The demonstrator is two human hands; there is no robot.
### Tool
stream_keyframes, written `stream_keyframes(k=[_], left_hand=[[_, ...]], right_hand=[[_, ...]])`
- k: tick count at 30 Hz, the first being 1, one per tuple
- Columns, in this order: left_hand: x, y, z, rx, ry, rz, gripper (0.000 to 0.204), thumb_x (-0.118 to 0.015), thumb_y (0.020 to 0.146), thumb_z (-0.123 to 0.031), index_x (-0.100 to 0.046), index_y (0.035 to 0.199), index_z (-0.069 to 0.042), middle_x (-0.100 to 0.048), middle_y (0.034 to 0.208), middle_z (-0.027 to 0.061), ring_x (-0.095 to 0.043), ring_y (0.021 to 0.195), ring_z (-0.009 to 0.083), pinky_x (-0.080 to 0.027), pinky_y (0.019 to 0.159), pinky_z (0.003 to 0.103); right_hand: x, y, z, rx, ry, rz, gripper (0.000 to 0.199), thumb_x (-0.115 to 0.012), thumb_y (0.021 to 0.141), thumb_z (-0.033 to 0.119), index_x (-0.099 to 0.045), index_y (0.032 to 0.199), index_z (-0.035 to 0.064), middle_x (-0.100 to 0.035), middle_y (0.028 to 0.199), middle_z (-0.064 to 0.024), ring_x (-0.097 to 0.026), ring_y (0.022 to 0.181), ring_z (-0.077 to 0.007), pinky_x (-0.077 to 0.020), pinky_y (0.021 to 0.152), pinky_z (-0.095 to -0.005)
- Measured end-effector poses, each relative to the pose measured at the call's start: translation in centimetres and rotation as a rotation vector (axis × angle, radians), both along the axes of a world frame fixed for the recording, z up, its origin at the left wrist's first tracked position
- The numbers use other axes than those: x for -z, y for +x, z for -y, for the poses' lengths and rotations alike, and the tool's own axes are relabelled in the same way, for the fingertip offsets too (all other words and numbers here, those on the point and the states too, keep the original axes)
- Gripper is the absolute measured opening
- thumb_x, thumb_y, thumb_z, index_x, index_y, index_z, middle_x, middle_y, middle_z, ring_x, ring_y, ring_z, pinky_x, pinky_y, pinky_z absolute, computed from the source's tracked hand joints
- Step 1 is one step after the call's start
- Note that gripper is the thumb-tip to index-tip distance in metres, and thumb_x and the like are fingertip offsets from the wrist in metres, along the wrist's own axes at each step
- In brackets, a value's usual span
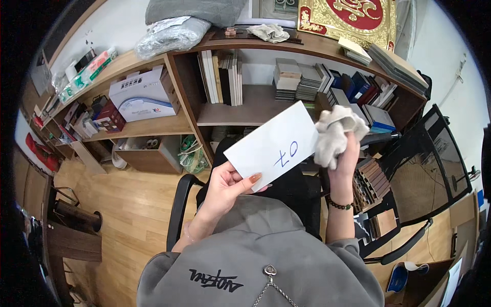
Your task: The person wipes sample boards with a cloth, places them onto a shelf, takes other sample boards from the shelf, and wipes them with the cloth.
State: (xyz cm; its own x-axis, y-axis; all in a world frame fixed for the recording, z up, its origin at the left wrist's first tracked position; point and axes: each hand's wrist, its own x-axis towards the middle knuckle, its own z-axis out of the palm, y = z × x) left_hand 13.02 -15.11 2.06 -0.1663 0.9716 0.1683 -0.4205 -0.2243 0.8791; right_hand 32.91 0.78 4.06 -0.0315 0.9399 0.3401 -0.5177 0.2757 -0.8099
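My left hand (227,187) grips a white rectangular panel (276,140) by its lower left corner, thumb on top and fingers underneath. Blue handwritten marks show on the panel's upper face, which tilts toward me. Beside its right end, my right hand (346,156) is closed round a crumpled off-white cloth (332,138) that could be a knit glove. The cloth hides most of the fingers of that hand. Cloth and panel come close together; whether they touch, I cannot tell.
A wooden shelf unit (220,123) with books, stacked sample boards and a white box (140,97) stands ahead. A similar off-white cloth (268,33) lies on its top. At the right is a black mesh chair (417,169), with a tray of wooden pieces (372,181) on it.
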Motion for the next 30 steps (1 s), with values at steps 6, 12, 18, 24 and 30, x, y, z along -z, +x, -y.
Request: stream_keyframes(k=[6,12,18,24,30], left_hand=[[0.5,-0.6,0.3,0.045,-0.060,-0.046,0.028,-0.062,0.081,-0.001,-0.057,0.107,0.005,-0.066,0.096,0.0133,-0.065,0.084,0.0167,-0.053,0.073,0.027],[0.6,-0.2,0.4,0.073,-0.122,-0.158,0.025,-0.063,0.082,-0.005,-0.060,0.106,0.003,-0.066,0.094,0.0077,-0.061,0.081,0.0084,-0.048,0.068,0.021],[1.4,-0.7,-0.1,0.102,-0.214,-0.207,0.025,-0.062,0.083,-0.008,-0.061,0.105,0.003,-0.066,0.092,0.0065,-0.061,0.080,0.0077,-0.047,0.065,0.021],[0.8,0.0,-0.4,0.081,-0.243,-0.188,0.025,-0.062,0.083,-0.008,-0.061,0.106,0.002,-0.066,0.091,0.0046,-0.059,0.078,0.0058,-0.045,0.063,0.019],[1.0,0.7,-0.6,0.203,-0.259,-0.244,0.027,-0.062,0.082,-0.007,-0.060,0.107,0.002,-0.066,0.092,0.0041,-0.059,0.080,0.0064,-0.045,0.068,0.019]], right_hand=[[-3.7,0.9,-0.9,0.130,0.272,0.001,0.027,-0.051,0.091,0.011,-0.053,0.116,-0.0002,-0.051,0.122,-0.0109,-0.053,0.109,-0.0209,-0.0417,0.093,-0.0341],[-4.2,2.0,-1.0,0.754,0.956,1.264,0.021,-0.062,0.084,0.015,-0.063,0.101,0.0032,-0.054,0.116,-0.0103,-0.052,0.110,-0.0259,-0.0398,0.093,-0.0361],[-2.9,3.7,-1.4,0.210,0.408,0.726,0.017,-0.066,0.079,0.014,-0.063,0.090,0.0009,-0.062,0.100,-0.0089,-0.058,0.096,-0.0262,-0.0429,0.083,-0.0333],[-3.4,4.5,-2.3,0.642,0.401,0.967,0.016,-0.070,0.073,0.010,-0.064,0.085,0.0021,-0.061,0.084,-0.0078,-0.056,0.077,-0.0166,-0.0422,0.069,-0.0257],[-4.4,1.9,3.0,0.633,0.875,0.968,0.028,-0.078,0.062,0.017,-0.065,0.084,0.0043,-0.055,0.081,-0.0071,-0.051,0.076,-0.0230,-0.0418,0.069,-0.0344]])
